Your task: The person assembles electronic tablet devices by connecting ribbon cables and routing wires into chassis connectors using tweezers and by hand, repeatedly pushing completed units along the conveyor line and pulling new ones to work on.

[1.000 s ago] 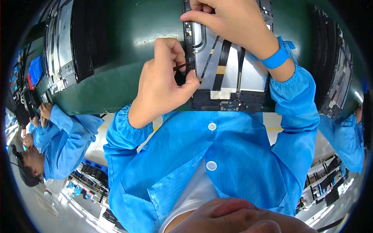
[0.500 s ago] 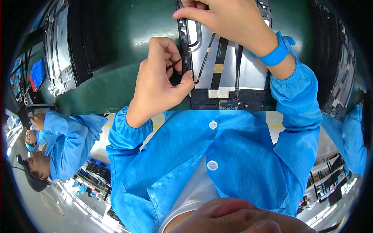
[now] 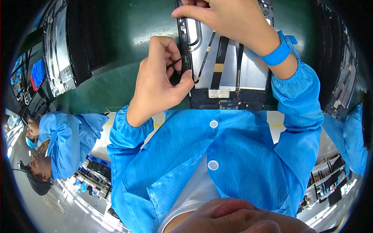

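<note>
An opened flat device (image 3: 252,73), with silver plates, black ribbon cables and a black frame, lies on the green bench in front of me. My left hand (image 3: 159,77) is at its left edge, fingers curled round a thin dark pointed tool (image 3: 173,63) whose tip meets the frame. The left thumb rests close against that edge. Over the far part of the device reaches my right hand (image 3: 227,19), with a blue band on the wrist. Its thumb lies by the frame's left rail and its fingers bend inward, cut off by the top of the picture; what they grip is hidden.
Similar opened devices stand in stacks on the green bench (image 3: 124,42), one stack (image 3: 58,50) at the left and another (image 3: 342,70) at the right. A blue bin (image 3: 37,73) is at the far left. A co-worker in blue (image 3: 74,139) sits at left; another blue sleeve (image 3: 351,136) shows at right.
Both my hands stay nearly in place. The co-worker at the left now has a dark flat panel at the hands.
</note>
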The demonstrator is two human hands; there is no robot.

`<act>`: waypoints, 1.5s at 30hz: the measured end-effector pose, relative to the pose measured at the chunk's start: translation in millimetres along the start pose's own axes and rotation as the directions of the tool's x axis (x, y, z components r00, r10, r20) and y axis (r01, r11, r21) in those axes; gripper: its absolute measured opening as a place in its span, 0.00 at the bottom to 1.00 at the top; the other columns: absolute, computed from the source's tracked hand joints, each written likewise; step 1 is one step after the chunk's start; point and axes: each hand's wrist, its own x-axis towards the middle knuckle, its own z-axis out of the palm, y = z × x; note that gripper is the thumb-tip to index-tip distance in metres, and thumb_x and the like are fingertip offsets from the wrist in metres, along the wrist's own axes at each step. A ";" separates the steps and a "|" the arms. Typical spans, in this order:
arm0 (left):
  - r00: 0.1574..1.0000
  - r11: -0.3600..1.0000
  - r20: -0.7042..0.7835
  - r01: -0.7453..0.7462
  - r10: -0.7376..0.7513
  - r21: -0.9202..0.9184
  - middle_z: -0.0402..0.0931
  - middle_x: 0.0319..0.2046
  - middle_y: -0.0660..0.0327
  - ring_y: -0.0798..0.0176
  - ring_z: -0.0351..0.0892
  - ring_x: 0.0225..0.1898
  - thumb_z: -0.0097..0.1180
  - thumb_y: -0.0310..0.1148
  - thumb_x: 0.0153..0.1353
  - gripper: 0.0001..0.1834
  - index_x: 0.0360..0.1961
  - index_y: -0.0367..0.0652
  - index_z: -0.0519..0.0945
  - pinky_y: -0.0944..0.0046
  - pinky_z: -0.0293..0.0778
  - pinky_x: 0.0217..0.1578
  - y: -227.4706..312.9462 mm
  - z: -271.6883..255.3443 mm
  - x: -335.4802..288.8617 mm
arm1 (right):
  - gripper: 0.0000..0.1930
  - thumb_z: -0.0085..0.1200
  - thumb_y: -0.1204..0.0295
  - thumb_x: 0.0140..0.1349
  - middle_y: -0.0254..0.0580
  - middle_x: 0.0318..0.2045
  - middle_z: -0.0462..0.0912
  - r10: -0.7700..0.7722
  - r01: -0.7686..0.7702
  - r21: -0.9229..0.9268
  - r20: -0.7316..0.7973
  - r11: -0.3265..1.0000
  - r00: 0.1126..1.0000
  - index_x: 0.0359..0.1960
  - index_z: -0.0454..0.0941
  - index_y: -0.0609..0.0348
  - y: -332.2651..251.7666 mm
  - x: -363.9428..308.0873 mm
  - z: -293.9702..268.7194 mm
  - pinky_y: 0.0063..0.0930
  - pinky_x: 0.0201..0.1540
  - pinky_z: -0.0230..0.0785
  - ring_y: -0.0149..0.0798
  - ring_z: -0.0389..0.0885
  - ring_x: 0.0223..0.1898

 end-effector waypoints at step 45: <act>0.997 0.990 0.045 0.072 -0.067 -0.117 0.60 0.29 0.67 0.77 0.58 0.29 0.57 0.16 0.49 0.26 0.45 0.47 0.59 0.76 0.56 0.28 0.3 -0.2 2.3 | 0.13 0.65 0.65 0.54 0.45 0.24 0.77 0.012 -0.012 -0.025 0.012 1.000 1.000 0.25 0.77 0.60 -0.5 0.0 0.0 0.42 0.32 0.69 0.51 0.78 0.29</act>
